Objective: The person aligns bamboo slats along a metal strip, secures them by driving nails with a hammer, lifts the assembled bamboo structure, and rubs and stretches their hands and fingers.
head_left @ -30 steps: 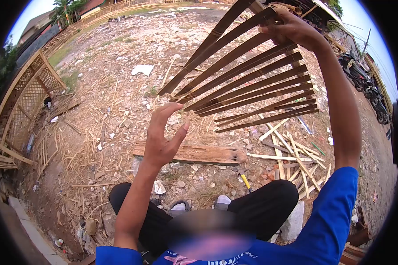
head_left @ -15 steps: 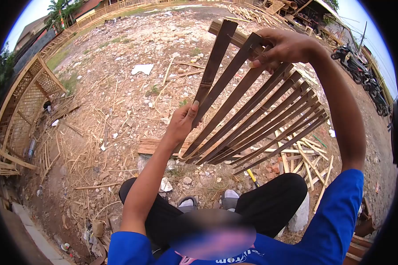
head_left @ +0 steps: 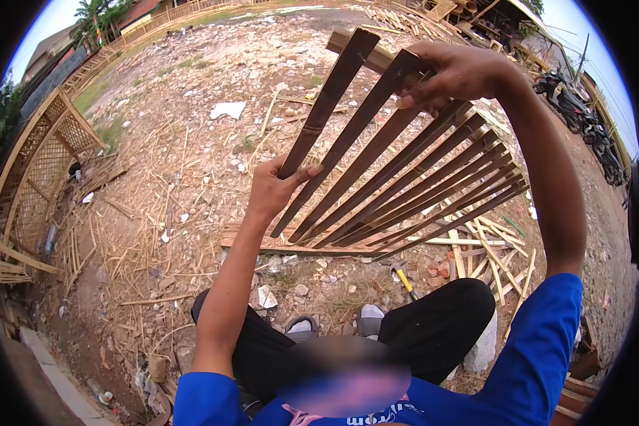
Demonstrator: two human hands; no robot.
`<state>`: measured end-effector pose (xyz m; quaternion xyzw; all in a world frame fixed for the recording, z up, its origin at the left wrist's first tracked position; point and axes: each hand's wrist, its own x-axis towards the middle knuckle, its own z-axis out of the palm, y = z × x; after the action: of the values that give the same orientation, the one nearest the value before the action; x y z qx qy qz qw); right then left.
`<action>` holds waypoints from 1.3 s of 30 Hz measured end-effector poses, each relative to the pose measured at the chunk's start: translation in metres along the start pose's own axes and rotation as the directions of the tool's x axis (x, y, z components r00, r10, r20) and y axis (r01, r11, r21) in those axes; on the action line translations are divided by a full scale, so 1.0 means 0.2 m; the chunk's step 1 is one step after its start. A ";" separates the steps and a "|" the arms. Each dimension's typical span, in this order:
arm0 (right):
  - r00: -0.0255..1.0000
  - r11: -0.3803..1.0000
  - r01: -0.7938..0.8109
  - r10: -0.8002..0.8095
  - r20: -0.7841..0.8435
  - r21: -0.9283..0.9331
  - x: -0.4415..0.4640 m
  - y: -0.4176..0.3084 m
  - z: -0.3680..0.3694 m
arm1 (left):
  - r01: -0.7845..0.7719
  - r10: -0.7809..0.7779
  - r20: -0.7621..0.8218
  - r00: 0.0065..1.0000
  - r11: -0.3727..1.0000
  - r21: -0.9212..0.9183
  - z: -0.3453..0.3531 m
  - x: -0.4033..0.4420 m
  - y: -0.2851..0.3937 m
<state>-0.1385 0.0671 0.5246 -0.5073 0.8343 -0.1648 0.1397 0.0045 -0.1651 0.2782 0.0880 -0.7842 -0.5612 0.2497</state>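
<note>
Held up in front of me is a panel of several dark bamboo slats (head_left: pixel 367 157), joined near their upper ends by a lighter crosspiece (head_left: pixel 380 61). The slats' lower ends are loose and fan out. My left hand (head_left: pixel 277 190) is closed around the lower end of the leftmost slat, its thumb reaching to the second one. At the top, my right hand (head_left: pixel 463 71) grips the panel by the crosspiece and slat ends; some of its fingers are hidden behind the slats. Below the panel, a wooden board (head_left: pixel 252 240) lies on the ground.
A hammer with a yellow handle (head_left: pixel 406 282) lies near my feet. Pale bamboo offcuts (head_left: pixel 493 259) are scattered to the right. A woven bamboo frame (head_left: pixel 32 167) stands at left, motorbikes (head_left: pixel 582 117) at far right. Rubble and straw cover the ground.
My left hand has shifted left, and its thumb now reaches across to the second slat. The lower slat ends have swung up and left, uncovering more of the board and hammer.
</note>
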 end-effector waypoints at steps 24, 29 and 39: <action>0.931 0.865 0.325 -0.220 -0.292 0.383 0.02 0.13 -0.02 | -0.324 0.598 -0.355 0.719 0.740 0.590 -0.08 -0.06 0.06; 0.857 0.739 0.470 -0.250 -0.450 0.483 0.12 0.11 0.23 | -0.249 0.530 -0.309 0.789 0.737 0.628 -0.08 -0.05 -0.02; 0.847 0.562 0.334 0.174 -0.503 0.756 0.44 0.35 0.58 | -0.174 0.300 -0.081 0.950 0.729 0.662 -0.02 -0.07 -0.07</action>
<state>-0.1876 0.0030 0.3849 -0.3563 0.6386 -0.6718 0.1182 0.0168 -0.1665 0.2620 0.1186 -0.9077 -0.2086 0.3443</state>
